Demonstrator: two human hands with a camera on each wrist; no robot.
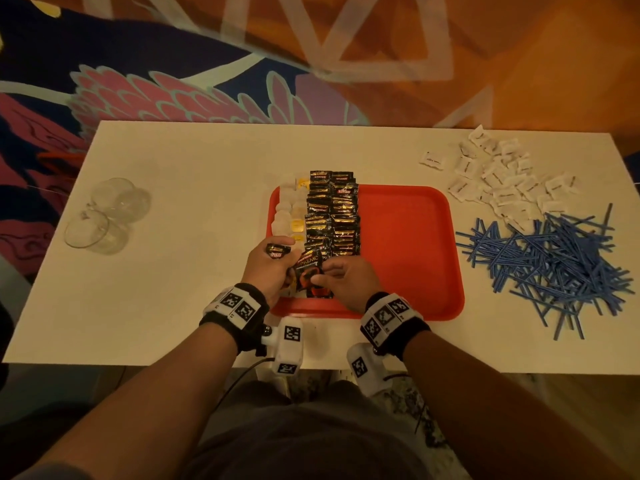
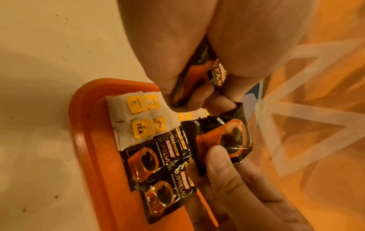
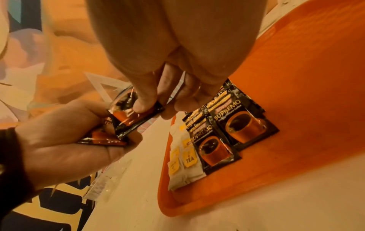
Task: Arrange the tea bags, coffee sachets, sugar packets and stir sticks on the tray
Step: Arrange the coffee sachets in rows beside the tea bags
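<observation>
Both hands sit at the lower-left corner of the red plastic tray (image 1: 408, 237), over its near edge. Left hand (image 1: 268, 268) has fingers curled round a small stack of black-and-orange foil coffee sachets (image 1: 310, 275). Right hand (image 1: 349, 278) pinches the top sachet by its near end, thumb (image 3: 142, 101) on its face, so it looks like it is peeling one off the stack.

The held sachet's long axis runs roughly toward frame top, matching the two laid columns of coffee sachets (image 1: 332, 213) directly above the fingers. The right hand is nearer the free slot at the columns' near end.

Tray contents: white tea bags with yellow tags (image 1: 291, 209) along the left edge, coffee columns beside them, right half bare. White paper sugar packets (image 1: 498, 178) and blue stir sticks (image 1: 550, 265) lie loose on the white tabletop (image 1: 173, 271), right of the tray. Clear glass cups (image 1: 107, 216) sit at left.
</observation>
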